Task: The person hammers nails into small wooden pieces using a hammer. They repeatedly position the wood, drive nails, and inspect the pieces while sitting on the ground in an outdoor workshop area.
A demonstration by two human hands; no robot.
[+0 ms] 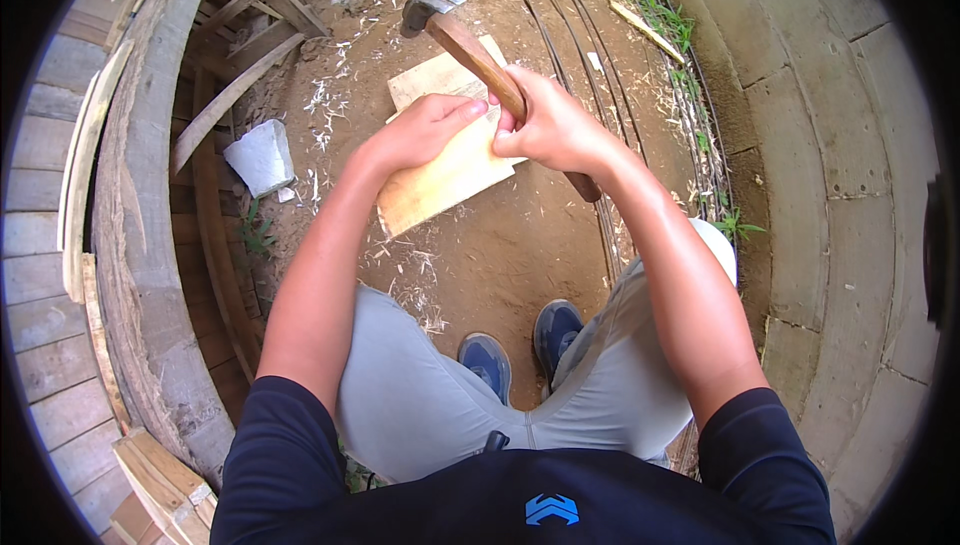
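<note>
In my right hand [555,125] is a hammer [475,60], gripped partway along its wooden handle. Its metal head points up and away to the left, and the handle's end sticks out below my wrist. My left hand [430,130] lies over the pale wooden boards [445,185], its fingers bent together and reaching to the fingertips of my right hand. Whatever may be between those left fingers is hidden. The boards overlap at angles, one piece [435,75] showing beyond my hands, low in front of my knees.
A whitish block [260,160] sits on the dirt to the left. Beyond it stand a thick timber beam [140,195] and leaning wood strips [235,100]. Dark cables [560,25] run along the right, beside a curved-looking block wall [800,125]. Wood shavings litter the ground around my shoes [487,360].
</note>
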